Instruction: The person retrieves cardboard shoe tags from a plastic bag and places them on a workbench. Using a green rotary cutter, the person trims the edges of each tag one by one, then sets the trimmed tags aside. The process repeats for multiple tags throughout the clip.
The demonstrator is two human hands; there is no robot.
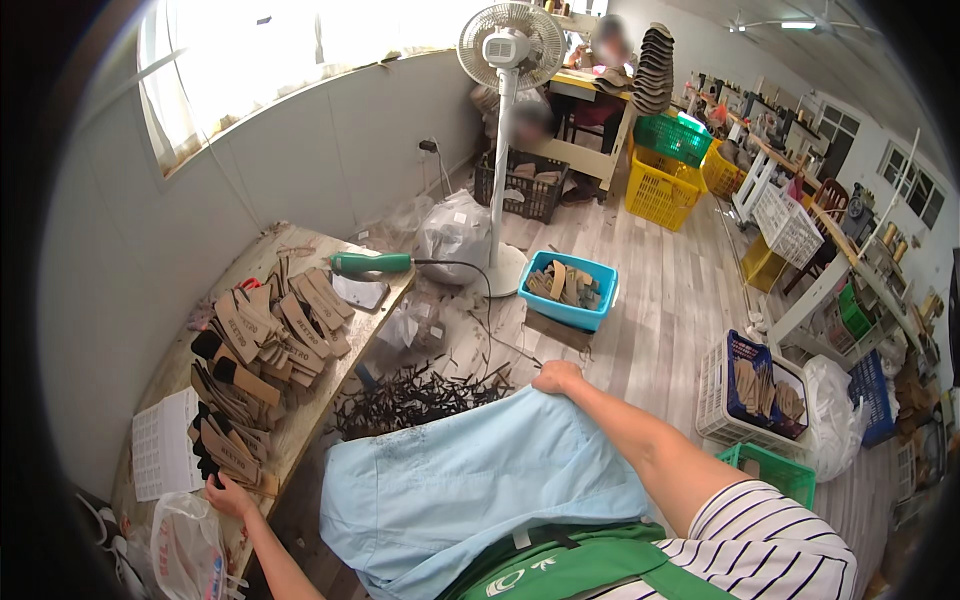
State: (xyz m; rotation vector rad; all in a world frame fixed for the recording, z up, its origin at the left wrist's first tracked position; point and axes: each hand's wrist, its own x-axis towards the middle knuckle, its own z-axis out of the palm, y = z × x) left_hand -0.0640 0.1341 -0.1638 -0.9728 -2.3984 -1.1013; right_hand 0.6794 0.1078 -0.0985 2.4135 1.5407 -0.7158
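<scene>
My left hand (229, 495) is at the near end of a stack of tan strips with dark print and black ends (228, 452), on the wooden table. Its fingers curl at the lowest strips and are partly hidden. Light blue cloth (480, 470) lies across my lap, over my green apron (570, 565). At the cloth's far right corner, my right hand (557, 377) is closed on the edge. More tan strips (285, 325) lie heaped farther up the table. A green-handled tool (370, 263) rests at the table's far end, its black cord trailing toward my right hand.
Black scraps (420, 395) cover the floor beside the table (325, 375). A white paper sheet (165, 443) and plastic bag (187, 545) lie on the left. Ahead stand a fan (503, 170) and blue bin (568, 312); crates (755, 395) stand right. People sit farther back.
</scene>
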